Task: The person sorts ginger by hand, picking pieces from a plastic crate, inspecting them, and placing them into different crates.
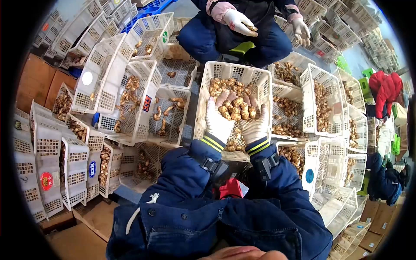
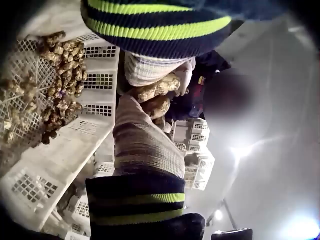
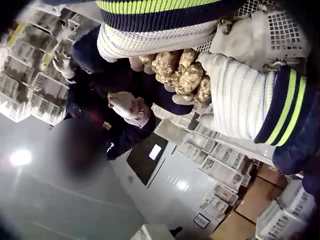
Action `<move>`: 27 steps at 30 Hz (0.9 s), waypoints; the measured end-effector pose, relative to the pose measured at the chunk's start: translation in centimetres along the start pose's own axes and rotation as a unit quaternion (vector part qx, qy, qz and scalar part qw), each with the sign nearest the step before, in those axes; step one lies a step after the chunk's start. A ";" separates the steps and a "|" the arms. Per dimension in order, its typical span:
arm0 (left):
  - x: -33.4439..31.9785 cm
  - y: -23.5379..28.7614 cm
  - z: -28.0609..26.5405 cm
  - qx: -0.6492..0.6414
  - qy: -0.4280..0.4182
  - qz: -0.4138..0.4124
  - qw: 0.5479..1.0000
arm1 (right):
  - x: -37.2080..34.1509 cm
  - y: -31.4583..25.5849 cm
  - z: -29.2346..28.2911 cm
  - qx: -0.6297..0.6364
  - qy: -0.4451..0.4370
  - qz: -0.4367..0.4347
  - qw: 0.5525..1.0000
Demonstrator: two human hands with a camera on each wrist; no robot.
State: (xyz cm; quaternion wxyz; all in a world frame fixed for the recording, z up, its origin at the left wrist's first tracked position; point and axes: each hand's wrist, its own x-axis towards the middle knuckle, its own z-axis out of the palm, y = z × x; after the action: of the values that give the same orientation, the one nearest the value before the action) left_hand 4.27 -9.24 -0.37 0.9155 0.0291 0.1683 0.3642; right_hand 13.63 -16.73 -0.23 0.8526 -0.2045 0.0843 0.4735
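Both gloved hands are cupped together, palms up, above a white crate [image 1: 203, 91] in the middle of the head view. A heap of brown, knobbly mushrooms [image 1: 236, 109] lies across them. The left hand [image 1: 218, 123] holds the heap from the left side, the right hand [image 1: 255, 128] from the right. Their fingers reach up beyond the heap, partly hidden under it. More mushrooms [image 1: 236, 82] lie in the crate beyond and below the hands. In the right wrist view, several pale-brown mushrooms [image 3: 187, 75] rest between the two gloves.
Crates with mushrooms stand close on both sides, such as a left one [image 1: 167, 93] and a right one [image 1: 308, 99]. Opposite, a seated person in dark clothes holds a small piece in a gloved hand [image 1: 238, 22]. Cardboard boxes [image 1: 93, 221] lie at the lower left.
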 end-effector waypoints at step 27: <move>-0.2 -1.5 -0.6 0.522 -0.011 0.227 0.822 | 1.5 3.9 -4.0 0.137 0.056 0.143 0.979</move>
State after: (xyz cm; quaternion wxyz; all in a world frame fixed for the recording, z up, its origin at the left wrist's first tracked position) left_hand 4.93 -10.53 -1.14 0.6567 0.5440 0.3119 0.4190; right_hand 11.40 -15.47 -5.36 0.7899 -0.0975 0.2242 0.5624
